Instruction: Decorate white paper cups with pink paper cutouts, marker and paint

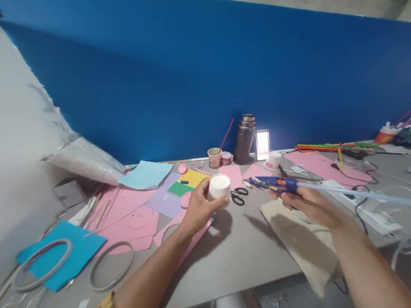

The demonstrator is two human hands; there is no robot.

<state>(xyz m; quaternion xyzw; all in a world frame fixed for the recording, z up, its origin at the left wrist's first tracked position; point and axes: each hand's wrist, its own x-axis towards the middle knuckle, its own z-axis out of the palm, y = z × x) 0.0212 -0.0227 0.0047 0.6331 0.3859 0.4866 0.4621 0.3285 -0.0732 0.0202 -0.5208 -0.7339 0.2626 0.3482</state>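
Observation:
My left hand (202, 203) is closed around a white paper cup (219, 187), its round flat end turned up, above the middle of the table. In my right hand (306, 202) is a blue hot glue gun (275, 183), its nozzle pointing left toward the cup but apart from it. A long translucent glue stick (354, 193) sticks out of the gun's back end. Between the cup and the gun, black-handled scissors (238, 197) lie on the table. Under my right hand is a beige cloth (301, 241) that hangs over the front edge.
Pink sheets (124, 215), a teal sheet (72, 249) and grey rings (112, 265) cover the left side. A dark flask (244, 140) and a patterned cup (215, 158) stand at the back by the blue panel (183, 69). A white power strip (360, 212) with cables lies right.

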